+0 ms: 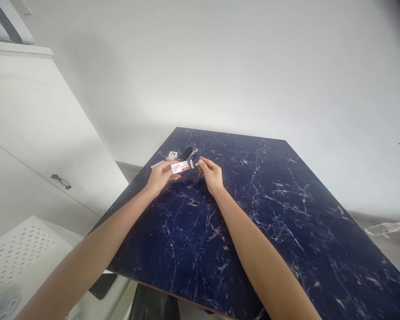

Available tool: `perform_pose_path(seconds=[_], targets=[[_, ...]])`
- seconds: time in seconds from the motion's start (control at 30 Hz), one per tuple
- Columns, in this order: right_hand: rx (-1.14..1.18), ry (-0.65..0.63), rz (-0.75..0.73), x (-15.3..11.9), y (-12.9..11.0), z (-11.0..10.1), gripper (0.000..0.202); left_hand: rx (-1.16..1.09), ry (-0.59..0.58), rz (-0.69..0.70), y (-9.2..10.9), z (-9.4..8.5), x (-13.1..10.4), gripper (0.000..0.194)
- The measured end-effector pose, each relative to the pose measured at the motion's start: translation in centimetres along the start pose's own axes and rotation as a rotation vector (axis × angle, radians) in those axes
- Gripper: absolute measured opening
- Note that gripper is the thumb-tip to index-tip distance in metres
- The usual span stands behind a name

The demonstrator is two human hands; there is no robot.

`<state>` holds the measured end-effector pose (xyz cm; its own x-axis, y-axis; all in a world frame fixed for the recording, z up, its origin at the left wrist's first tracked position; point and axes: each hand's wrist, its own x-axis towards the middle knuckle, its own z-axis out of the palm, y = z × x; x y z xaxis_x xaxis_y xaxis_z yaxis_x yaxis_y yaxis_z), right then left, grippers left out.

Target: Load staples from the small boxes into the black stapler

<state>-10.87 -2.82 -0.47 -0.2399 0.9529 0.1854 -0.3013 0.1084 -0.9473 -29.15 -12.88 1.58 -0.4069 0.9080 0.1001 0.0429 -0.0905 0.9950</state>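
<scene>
My left hand (pixel 159 178) is closed around a small white and red carton (pixel 180 167), which lies sideways above the table with its flap end facing right. Close to that end, my right hand (pixel 212 175) pinches a small pale piece (pixel 196 164) between thumb and fingertips; its kind is too small to make out. Behind the carton are another small white box (pixel 172 156), a black object (pixel 186 153) and some shiny clear wrapping (pixel 194 152). A flat white and red piece (pixel 158 164) shows just beyond my left hand.
Both forearms reach over a dark blue marbled table (pixel 200 249) set against a pale wall. A white cabinet (pixel 53 129) with a dark handle stands at left, above a perforated white surface (pixel 18 251). Clear plastic (pixel 386 229) lies beyond the table's right edge.
</scene>
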Motion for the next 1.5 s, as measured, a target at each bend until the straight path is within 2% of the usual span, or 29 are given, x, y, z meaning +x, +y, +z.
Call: perform_pose_path(seconds=[0.17, 0.3, 0.47, 0.7, 0.87, 1.1, 1.27, 1.37, 1.5], targets=[[-0.099, -0.041, -0.069, -0.1, 0.1, -0.1, 0.045, -0.006, 0.003, -0.014, 0.0, 1.0, -0.6, 0.038], [-0.234, 0.013, -0.133, -0.2, 0.1, -0.2, 0.036, -0.068, 0.018, 0.001, -0.3, 1.6, -1.0, 0.037], [-0.276, -0.019, -0.079, -0.2, -0.1, -0.3, 0.039, -0.093, 0.037, 0.076, -0.6, 1.7, -1.1, 0.035], [-0.565, -0.02, -0.074, -0.5, -0.6, -0.1, 0.025, -0.021, 0.027, 0.053, -0.7, 1.3, -0.7, 0.028], [-0.423, 0.002, -0.064, -0.4, -0.2, -0.1, 0.028, -0.011, -0.059, 0.056, -0.7, 1.4, -0.8, 0.028], [-0.394, -0.129, -0.197, -1.0, -0.9, 0.4, 0.028, -0.262, -0.058, -0.082, 0.3, 1.8, -1.2, 0.027], [-0.086, -0.127, 0.005, -0.5, -0.5, 0.2, 0.04, -0.384, -0.113, -0.178, 0.5, 1.6, -1.0, 0.026], [-0.011, -0.132, 0.063, -0.1, -0.3, 0.0, 0.038, -0.356, -0.109, -0.143, 0.3, 1.7, -1.1, 0.028], [-0.022, -0.122, 0.063, 0.0, 0.0, -0.1, 0.037, -0.304, -0.113, -0.051, 0.4, 2.0, -1.6, 0.032]])
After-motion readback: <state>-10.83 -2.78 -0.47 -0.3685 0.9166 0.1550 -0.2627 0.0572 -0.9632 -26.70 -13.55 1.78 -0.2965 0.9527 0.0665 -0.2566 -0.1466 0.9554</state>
